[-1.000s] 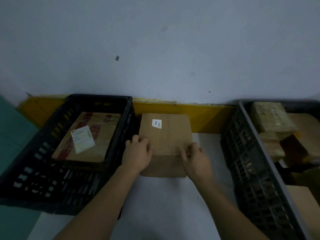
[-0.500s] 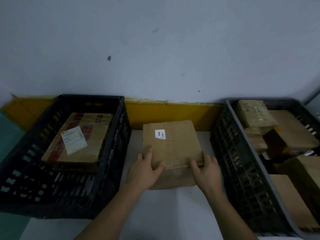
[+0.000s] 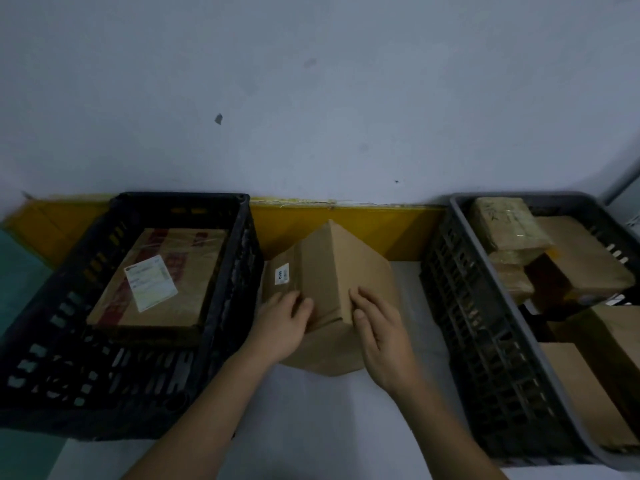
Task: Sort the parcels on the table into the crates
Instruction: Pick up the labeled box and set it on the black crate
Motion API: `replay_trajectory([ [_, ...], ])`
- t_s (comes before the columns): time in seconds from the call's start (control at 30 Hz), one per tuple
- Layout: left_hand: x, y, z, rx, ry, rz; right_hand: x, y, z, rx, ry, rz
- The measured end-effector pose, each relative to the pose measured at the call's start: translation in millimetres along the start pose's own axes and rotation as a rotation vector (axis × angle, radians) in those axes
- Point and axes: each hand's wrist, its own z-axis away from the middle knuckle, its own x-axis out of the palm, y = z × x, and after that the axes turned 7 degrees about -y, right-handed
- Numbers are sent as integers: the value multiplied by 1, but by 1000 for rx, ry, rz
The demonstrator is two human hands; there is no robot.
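Observation:
A brown cardboard parcel [image 3: 329, 271] with a small white label on its left face is tilted up between the two crates, one edge pointing upward. My left hand [image 3: 282, 329] grips its near left face and my right hand [image 3: 379, 336] holds its near right face, thumb at the corner. To the left stands a black slatted crate [image 3: 180, 197] holding one flat taped parcel [image 3: 162, 282] with a white label. At the right, a grey crate [image 3: 465, 223] contains several brown parcels [image 3: 509, 226].
The crates stand on a white table [image 3: 311, 427] against a pale wall with a yellow strip [image 3: 408, 230] along its base. The gap between the crates is narrow. A teal floor shows at the far left.
The parcel has been turned and tipped up onto an edge, its label now on the left face. Both hands have shifted closer together at its near corner.

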Motion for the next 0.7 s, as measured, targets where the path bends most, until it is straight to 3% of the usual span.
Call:
replay_trajectory([
  [0.2, -1, 12, 13, -11, -123, 193, 8, 5, -4, 90, -80, 87],
  [0.33, -13, -6, 11, 0, -145, 238, 7, 28, -3, 300, -107, 195],
  [0.43, -20, -20, 8, 10, -149, 293, 7, 42, 0, 425, -148, 128],
  [0.57, -9, -33, 5, -9, -117, 362, 9, 44, -2, 374, -106, 97],
  [0.7, 1, -46, 5, -52, -44, 247, 15, 41, -3, 313, -116, 111],
])
